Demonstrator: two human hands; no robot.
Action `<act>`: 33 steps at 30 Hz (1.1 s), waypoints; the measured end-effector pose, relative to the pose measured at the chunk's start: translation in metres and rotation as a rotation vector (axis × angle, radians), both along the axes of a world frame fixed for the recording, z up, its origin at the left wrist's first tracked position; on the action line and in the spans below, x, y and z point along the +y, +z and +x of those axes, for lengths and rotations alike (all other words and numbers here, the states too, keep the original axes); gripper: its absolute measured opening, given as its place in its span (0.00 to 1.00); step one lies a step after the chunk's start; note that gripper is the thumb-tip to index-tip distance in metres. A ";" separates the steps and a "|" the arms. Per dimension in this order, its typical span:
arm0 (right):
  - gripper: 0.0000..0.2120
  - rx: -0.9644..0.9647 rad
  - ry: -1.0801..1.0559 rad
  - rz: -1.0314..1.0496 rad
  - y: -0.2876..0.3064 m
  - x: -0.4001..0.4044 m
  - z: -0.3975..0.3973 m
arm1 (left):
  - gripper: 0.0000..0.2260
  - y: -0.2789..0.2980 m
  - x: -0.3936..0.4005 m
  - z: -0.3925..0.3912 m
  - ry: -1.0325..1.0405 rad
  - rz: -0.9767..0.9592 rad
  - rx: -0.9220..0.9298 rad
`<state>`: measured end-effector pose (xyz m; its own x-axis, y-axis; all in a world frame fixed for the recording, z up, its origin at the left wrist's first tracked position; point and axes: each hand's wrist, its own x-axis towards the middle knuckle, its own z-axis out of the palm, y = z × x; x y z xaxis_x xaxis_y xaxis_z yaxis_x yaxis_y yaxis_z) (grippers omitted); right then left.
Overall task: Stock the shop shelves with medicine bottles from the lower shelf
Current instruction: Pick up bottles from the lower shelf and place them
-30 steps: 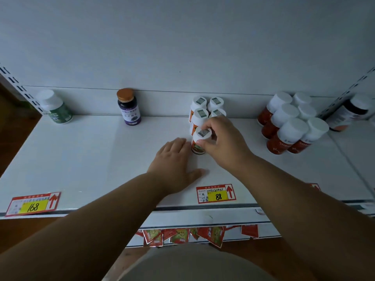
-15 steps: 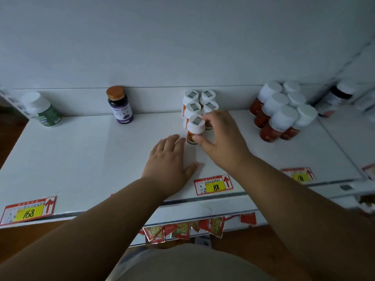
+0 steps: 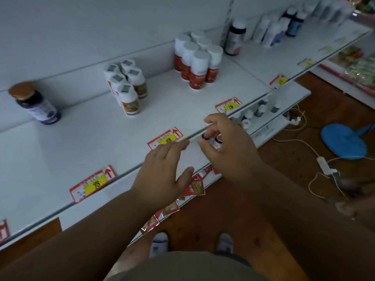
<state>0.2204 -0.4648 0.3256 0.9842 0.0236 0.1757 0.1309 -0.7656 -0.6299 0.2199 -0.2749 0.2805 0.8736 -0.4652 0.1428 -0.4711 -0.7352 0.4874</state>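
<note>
Medicine bottles with white caps and orange labels stand upright in a tight cluster of five toward the back of the white shelf, the nearest one at the front of the group. To their right a second cluster of white-capped red bottles stands close together, and far to the left a single dark bottle with a brown cap stands alone near the back wall. Yellow-and-red price tags lie along the shelf's front edge.

The left hand hovers over the front edge with its fingers relaxed and loosely spread, its grip wide and holding nothing. The right hand is just beside it, past the shelf edge, fingers curled loosely apart; dark round shapes show between its fingers, but I cannot tell whether they are held or lie on the lower shelf behind, where small bottles stand. Below, white cables and a blue round object lie on the wooden floor.
</note>
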 end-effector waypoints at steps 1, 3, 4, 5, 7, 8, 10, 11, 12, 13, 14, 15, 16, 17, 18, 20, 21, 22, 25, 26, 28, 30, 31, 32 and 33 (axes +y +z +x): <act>0.20 0.009 -0.011 0.022 -0.007 -0.011 -0.008 | 0.27 -0.006 -0.010 -0.006 -0.031 -0.007 0.030; 0.20 0.014 -0.031 0.056 -0.023 -0.035 -0.021 | 0.30 -0.019 -0.034 -0.015 -0.057 -0.009 0.096; 0.20 0.019 -0.040 0.068 -0.033 -0.048 -0.027 | 0.31 -0.027 -0.047 -0.019 -0.053 -0.006 0.123; 0.20 0.027 -0.046 0.081 -0.043 -0.062 -0.033 | 0.32 -0.035 -0.062 -0.022 -0.038 0.004 0.155; 0.18 0.049 -0.030 0.084 -0.066 -0.089 -0.038 | 0.31 -0.053 -0.089 -0.023 0.004 0.036 0.197; 0.17 0.068 -0.016 0.074 -0.079 -0.102 -0.037 | 0.31 -0.063 -0.101 -0.022 0.019 0.047 0.196; 0.16 0.100 -0.016 0.071 -0.107 -0.120 -0.031 | 0.29 -0.086 -0.119 -0.015 0.058 0.078 0.190; 0.17 0.122 -0.025 0.079 -0.123 -0.126 -0.025 | 0.29 -0.099 -0.124 -0.010 0.087 0.095 0.189; 0.17 0.153 -0.029 0.095 -0.139 -0.129 -0.019 | 0.28 -0.113 -0.127 -0.003 0.121 0.107 0.193; 0.18 0.177 -0.028 0.120 -0.157 -0.129 -0.013 | 0.28 -0.128 -0.128 0.003 0.158 0.117 0.208; 0.18 0.180 -0.029 0.146 -0.175 -0.127 -0.006 | 0.28 -0.145 -0.128 0.010 0.196 0.132 0.223; 0.19 0.176 -0.037 0.159 -0.194 -0.123 0.002 | 0.28 -0.163 -0.125 0.016 0.230 0.149 0.230; 0.20 0.178 -0.046 0.158 -0.215 -0.118 0.010 | 0.29 -0.181 -0.122 0.024 0.257 0.166 0.234; 0.20 0.188 -0.052 0.150 -0.237 -0.113 0.018 | 0.29 -0.200 -0.117 0.031 0.276 0.180 0.239; 0.21 0.200 -0.053 0.144 -0.259 -0.107 0.028 | 0.29 -0.218 -0.112 0.040 0.288 0.191 0.246; 0.22 0.205 -0.055 0.145 -0.303 -0.093 0.049 | 0.28 -0.254 -0.101 0.061 0.307 0.206 0.240; 0.22 0.203 -0.065 0.150 -0.323 -0.086 0.059 | 0.28 -0.270 -0.093 0.072 0.320 0.205 0.228; 0.22 0.203 -0.077 0.155 -0.341 -0.079 0.070 | 0.27 -0.285 -0.086 0.082 0.331 0.197 0.211; 0.22 0.199 -0.093 0.182 -0.390 -0.053 0.105 | 0.25 -0.317 -0.063 0.112 0.342 0.138 0.174; 0.23 0.186 -0.098 0.188 -0.404 -0.043 0.118 | 0.24 -0.325 -0.056 0.122 0.335 0.123 0.162; 0.24 0.143 -0.112 0.205 -0.429 -0.025 0.147 | 0.24 -0.339 -0.043 0.142 0.307 0.115 0.128; 0.28 0.104 -0.133 0.252 -0.449 -0.009 0.175 | 0.24 -0.352 -0.034 0.161 0.281 0.125 0.117; 0.30 0.082 -0.139 0.284 -0.456 -0.003 0.188 | 0.24 -0.358 -0.031 0.169 0.274 0.127 0.119; 0.32 0.054 -0.146 0.313 -0.461 0.004 0.201 | 0.24 -0.363 -0.029 0.177 0.268 0.130 0.121; 0.33 0.029 -0.154 0.327 -0.467 0.010 0.211 | 0.25 -0.368 -0.029 0.183 0.267 0.128 0.127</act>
